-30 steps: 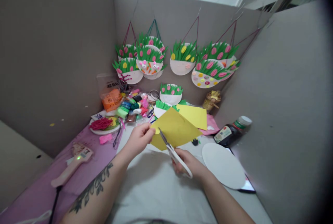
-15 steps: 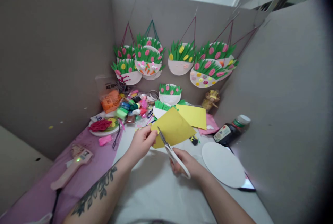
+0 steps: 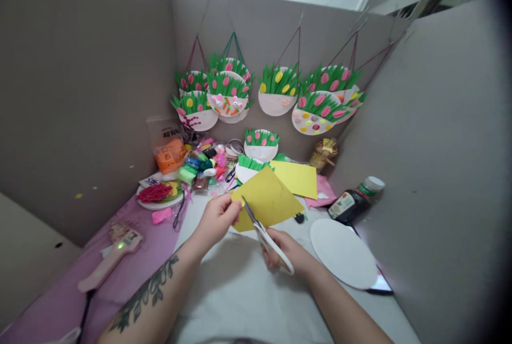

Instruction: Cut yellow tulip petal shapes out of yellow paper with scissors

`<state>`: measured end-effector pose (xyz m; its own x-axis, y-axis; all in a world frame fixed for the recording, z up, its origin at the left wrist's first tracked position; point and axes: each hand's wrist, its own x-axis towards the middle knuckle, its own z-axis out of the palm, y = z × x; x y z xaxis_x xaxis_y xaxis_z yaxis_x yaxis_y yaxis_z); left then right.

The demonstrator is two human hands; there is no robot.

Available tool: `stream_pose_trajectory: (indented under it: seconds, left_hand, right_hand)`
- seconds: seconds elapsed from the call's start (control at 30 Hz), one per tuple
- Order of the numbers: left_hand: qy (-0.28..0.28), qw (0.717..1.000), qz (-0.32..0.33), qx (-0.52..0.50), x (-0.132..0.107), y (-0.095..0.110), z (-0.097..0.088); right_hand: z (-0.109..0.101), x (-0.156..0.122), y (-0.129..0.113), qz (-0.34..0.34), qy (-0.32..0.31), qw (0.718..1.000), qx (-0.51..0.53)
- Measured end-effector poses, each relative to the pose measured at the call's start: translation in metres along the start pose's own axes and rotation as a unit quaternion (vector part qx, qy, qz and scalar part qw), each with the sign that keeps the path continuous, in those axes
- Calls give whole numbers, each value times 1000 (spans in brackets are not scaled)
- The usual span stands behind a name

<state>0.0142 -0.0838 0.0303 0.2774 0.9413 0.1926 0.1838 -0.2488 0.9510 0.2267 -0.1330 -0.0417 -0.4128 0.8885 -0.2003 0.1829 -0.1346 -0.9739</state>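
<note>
My left hand (image 3: 218, 220) pinches the left corner of a yellow sheet of paper (image 3: 269, 197) between thumb and fingers. The sheet is held tilted above the table. White-handled scissors (image 3: 269, 241) are in my right hand (image 3: 282, 252), its fingers in the handles. Their blades lie at the paper's left part, with the tip close to my left thumb. How deep they cut cannot be made out. Behind the held sheet lies another yellow sheet (image 3: 298, 177), beside a white paper plate with green paper grass (image 3: 248, 167).
Decorated half-plate baskets (image 3: 278, 104) hang on the back wall. Packets of coloured clay (image 3: 192, 170) are piled at back left. A pink glue gun (image 3: 112, 261) with a lit green light lies left. To the right are a white oval plate (image 3: 342, 252) and a dark bottle (image 3: 354, 201).
The yellow sheet has tilted and shifted slightly, its right corner now a little farther right and covering more of the dark item behind. Both hands stay nearly in place.
</note>
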Motion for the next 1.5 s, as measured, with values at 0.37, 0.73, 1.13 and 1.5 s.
stream_pose_trajectory:
  seconds: [0.37, 0.73, 1.13, 1.5]
  left_hand:
    - [-8, 1000, -6, 0, 0, 0, -1]
    - [-15, 1000, -2, 8, -1, -3, 2]
    - [-18, 1000, -13, 11, 0, -1, 0]
    - [-39, 999, -20, 20, 0, -6, 2]
  right_hand:
    - [-3, 2, 10, 3, -3, 1000, -12]
    - [1, 2, 0, -8, 10, 1000, -15]
    - [-2, 1, 0, -5, 4, 1000, 0]
    - [-3, 2, 3, 2, 16, 999, -30]
